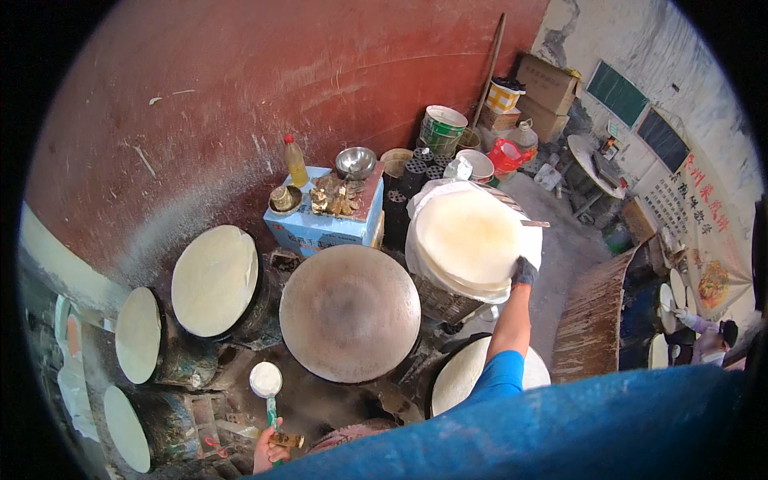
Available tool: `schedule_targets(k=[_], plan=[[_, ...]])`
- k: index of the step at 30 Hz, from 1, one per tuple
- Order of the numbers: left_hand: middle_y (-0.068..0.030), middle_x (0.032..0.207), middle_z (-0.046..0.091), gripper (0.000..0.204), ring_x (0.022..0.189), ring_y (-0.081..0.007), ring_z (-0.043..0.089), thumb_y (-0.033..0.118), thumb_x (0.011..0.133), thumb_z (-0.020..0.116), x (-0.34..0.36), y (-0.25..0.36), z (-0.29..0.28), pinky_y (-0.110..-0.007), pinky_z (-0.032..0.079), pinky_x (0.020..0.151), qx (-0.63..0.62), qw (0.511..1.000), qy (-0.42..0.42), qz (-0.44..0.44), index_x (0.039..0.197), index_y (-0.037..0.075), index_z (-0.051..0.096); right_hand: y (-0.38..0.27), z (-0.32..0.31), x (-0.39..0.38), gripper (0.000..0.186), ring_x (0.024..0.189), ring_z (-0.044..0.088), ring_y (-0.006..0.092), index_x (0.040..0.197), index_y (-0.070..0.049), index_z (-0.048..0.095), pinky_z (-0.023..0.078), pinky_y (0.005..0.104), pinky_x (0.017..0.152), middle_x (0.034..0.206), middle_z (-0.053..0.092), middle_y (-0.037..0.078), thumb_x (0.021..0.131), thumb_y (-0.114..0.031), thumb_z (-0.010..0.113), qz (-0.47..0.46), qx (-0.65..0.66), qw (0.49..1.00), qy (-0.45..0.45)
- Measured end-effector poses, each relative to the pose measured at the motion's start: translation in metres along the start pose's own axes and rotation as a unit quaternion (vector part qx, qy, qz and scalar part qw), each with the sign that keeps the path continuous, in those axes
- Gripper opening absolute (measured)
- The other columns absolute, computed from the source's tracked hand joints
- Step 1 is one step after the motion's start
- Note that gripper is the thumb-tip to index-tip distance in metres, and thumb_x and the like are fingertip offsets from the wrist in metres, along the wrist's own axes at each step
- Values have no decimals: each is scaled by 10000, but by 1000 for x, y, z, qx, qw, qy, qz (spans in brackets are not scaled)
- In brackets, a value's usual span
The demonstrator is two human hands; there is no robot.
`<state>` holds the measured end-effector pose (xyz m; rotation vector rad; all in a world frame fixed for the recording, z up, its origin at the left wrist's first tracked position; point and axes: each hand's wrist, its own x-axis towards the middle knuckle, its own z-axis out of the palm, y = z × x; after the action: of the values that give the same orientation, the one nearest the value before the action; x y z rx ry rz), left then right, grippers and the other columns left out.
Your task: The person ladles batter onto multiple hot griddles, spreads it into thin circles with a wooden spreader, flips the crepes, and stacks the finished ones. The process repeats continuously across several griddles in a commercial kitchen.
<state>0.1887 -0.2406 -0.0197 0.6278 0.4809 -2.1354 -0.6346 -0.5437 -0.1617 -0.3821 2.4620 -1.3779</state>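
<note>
flatbread stack (466, 236): right fingers (524, 273) at edge, grip unclear; left fingers (264, 450) hold ladle (266, 379), apart from griddle (350, 314)

The bare left hand (265, 451) curls closed, near; the blue-sleeved right arm (509, 326) stretches far, its black-gloved right hand (525, 272) extended.

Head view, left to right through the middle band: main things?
Small pale round flatbread → larger pale round flatbread → white-filled, green-handled ladle → bare brown-grey round griddle → stack of pale round flatbreads → streaked brown upright panel
</note>
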Motion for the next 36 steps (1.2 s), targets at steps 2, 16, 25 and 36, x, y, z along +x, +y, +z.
schedule_targets(k=[2, 16, 25, 36], plan=[[2, 511, 451, 328, 384, -55, 376, 227, 964, 388, 3, 2, 15, -210, 353, 345, 50, 999, -16, -4, 1264, 178, 511, 29, 9, -5, 325, 779, 595, 235, 959, 17, 666, 498, 380, 697, 902, 660, 141, 741, -223, 681, 112, 221, 969, -14], [30, 545, 472, 352, 372, -49, 368, 208, 972, 361, -13, -18, 25, -207, 327, 328, 48, 995, -6, 87, 1306, 173, 468, 32, -13, 16, 221, 550, 509, 176, 705, -13, 658, 433, 374, 505, 659, 606, 73, 708, -230, 702, -77, -42, 996, 20], [55, 455, 272, 308, 337, -54, 295, 226, 963, 416, -44, -34, -30, -213, 248, 299, -14, 983, 10, 181, 1269, 250, 452, -60, 83, -240, 259, 733, 551, 172, 963, -9, 585, 455, 348, 649, 844, 620, 95, 781, -185, 644, -407, 27, 911, -56], [48, 491, 324, 65, 339, -48, 282, 225, 893, 550, -124, -105, -104, -212, 219, 295, -141, 867, 108, 466, 895, 195, 493, -74, -14, -867, 532, 919, 601, 212, 1303, -31, 421, 478, 340, 772, 1049, 609, 145, 841, -211, 614, -438, -148, -33, -886]])
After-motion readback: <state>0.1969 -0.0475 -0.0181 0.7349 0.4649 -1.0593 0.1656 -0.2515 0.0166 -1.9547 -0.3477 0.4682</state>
